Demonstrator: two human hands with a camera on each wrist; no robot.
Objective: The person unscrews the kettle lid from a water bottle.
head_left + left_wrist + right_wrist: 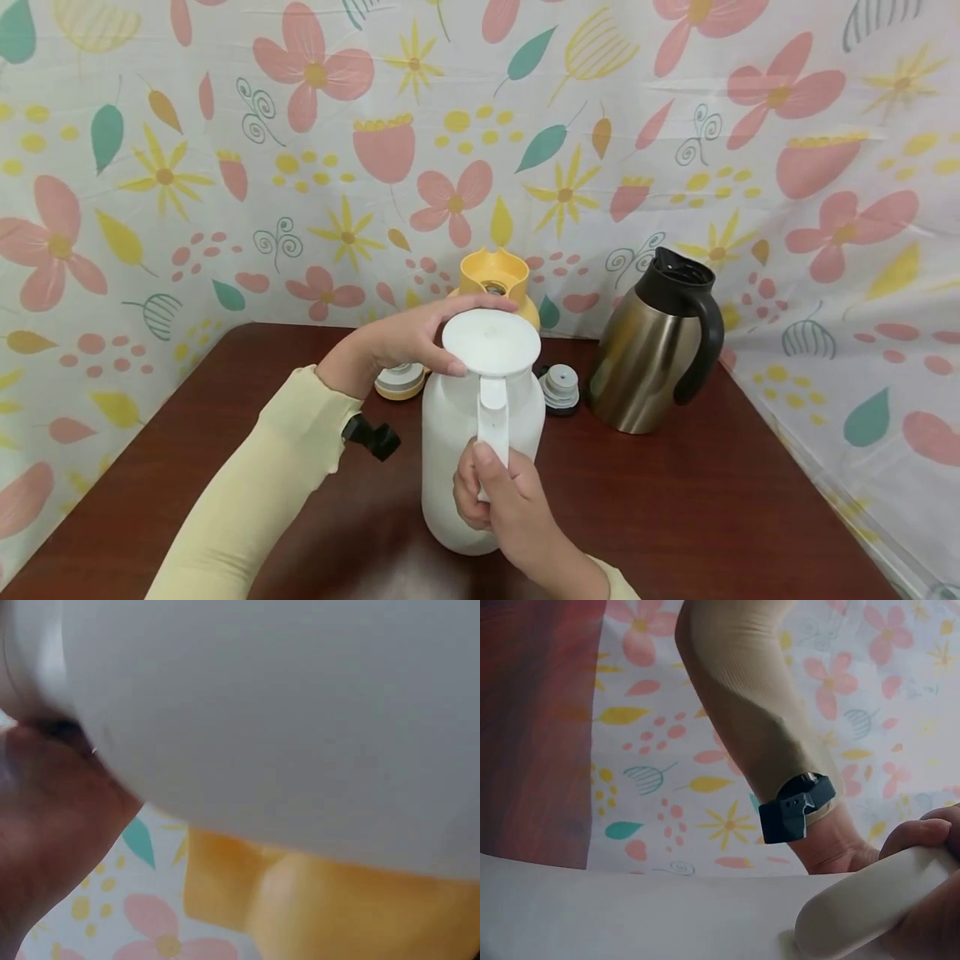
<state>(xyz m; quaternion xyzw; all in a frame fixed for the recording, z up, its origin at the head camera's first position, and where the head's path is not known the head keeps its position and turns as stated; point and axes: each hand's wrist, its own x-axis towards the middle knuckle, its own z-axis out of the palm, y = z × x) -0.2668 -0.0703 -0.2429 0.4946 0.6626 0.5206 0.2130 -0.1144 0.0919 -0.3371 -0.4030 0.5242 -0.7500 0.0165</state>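
Observation:
A white vacuum jug (453, 450) stands in front of me on the table, its round white lid (491, 343) on top. From the left, my left hand (420, 332) reaches around the lid, thumb at the near side and fingers passing behind it. My right hand (510, 500) grips the jug's white handle (492, 425), which faces me, with the thumb along its outer side. White jug body (285, 727) fills most of the left wrist view. In the right wrist view, fingers (917, 834) wrap the end of the handle (870, 904).
Behind the white jug stands a yellow jug (495, 268) with its top open. A stopper with a yellow rim (400, 381) lies to the left, a grey-white stopper (562, 385) to the right. Farther right is a steel jug (633, 358) with a black handle. A flowered curtain (450, 100) backs the table (675, 517).

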